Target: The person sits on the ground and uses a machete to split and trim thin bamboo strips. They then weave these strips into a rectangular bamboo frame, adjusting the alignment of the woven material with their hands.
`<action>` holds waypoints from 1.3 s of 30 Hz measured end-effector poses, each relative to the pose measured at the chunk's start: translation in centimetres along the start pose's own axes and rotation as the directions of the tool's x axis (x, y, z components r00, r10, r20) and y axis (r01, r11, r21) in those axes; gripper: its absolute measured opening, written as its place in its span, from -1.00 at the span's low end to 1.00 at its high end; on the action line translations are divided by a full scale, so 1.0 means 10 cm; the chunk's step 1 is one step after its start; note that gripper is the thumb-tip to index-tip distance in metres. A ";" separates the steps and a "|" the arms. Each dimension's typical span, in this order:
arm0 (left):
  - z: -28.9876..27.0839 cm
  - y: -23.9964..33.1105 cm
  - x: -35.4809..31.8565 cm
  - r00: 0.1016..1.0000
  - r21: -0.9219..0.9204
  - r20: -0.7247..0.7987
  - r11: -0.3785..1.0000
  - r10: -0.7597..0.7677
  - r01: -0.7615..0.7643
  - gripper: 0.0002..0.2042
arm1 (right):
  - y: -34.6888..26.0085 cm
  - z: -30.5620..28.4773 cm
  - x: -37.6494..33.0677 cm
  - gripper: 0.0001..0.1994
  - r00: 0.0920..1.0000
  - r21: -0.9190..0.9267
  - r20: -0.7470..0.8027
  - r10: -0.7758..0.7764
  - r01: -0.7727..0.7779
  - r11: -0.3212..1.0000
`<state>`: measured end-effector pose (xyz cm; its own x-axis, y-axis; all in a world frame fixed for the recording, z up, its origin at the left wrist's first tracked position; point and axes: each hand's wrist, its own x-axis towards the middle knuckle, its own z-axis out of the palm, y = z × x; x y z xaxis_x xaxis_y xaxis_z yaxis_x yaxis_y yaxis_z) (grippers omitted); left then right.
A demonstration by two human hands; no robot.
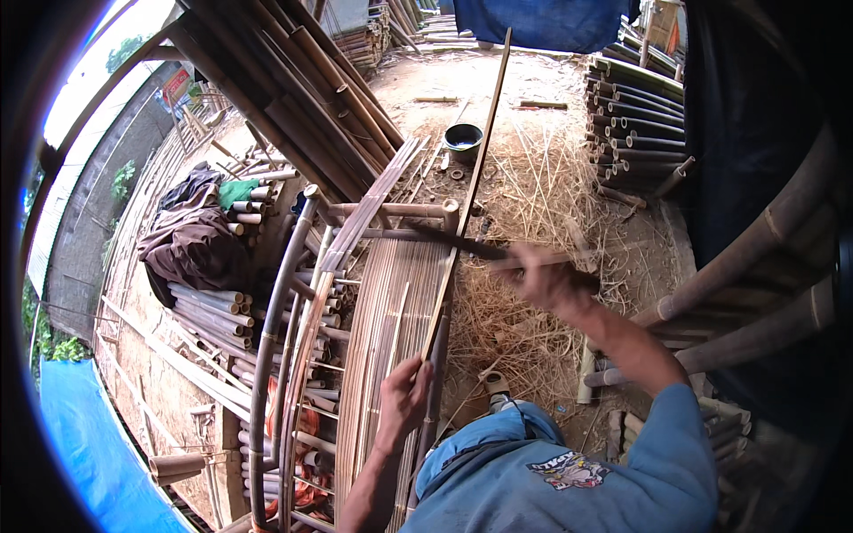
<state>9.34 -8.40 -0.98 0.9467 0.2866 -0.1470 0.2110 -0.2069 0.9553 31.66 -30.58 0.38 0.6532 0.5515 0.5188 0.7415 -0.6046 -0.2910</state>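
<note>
L hand [405, 395], 6 o'clock: thumb + fingers pinching 1 long, thin, tan bamboo strip [495, 89], running up to approx 12. R hand [538, 280], 3 o'clock: wrapped round 1 long, dark blade-like tool [471, 246], blurred. At 7: narrow brown split-bamboo slats [373, 329], too many to ct., along a round-pole bamboo frame [418, 210]. Dirt floor w/ straw-coloured shavings [533, 333], 4. Beyond: 1 round black bucket [463, 140], 12; 1 stack hollow bamboo poles [635, 133], 2; 1 blue tarp [542, 22], 1.
</note>
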 end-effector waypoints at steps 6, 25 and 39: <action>0.21 0.29 -0.16 0.996 -0.023 -0.061 0.998 0.064 -0.066 -0.80 | 0.11 -0.06 0.05 -0.39 0.963 0.074 0.134 0.234 -0.245 0.967; 0.11 0.18 -0.70 0.986 0.272 -0.047 0.951 0.162 -0.143 -0.86 | 0.70 -0.06 0.11 -0.35 0.981 0.156 0.038 0.189 -0.192 0.969; -0.26 -0.36 -1.56 0.996 0.402 -0.088 0.913 -0.033 0.065 -0.89 | 1.41 -0.14 0.20 -0.42 0.854 0.024 0.239 0.462 -0.481 0.876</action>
<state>-6.85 -9.75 -1.44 0.9143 0.3741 -0.1551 0.3525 -0.5467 0.7595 43.21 -38.78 -1.54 0.9372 0.3288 0.1165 0.3392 -0.7811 -0.5242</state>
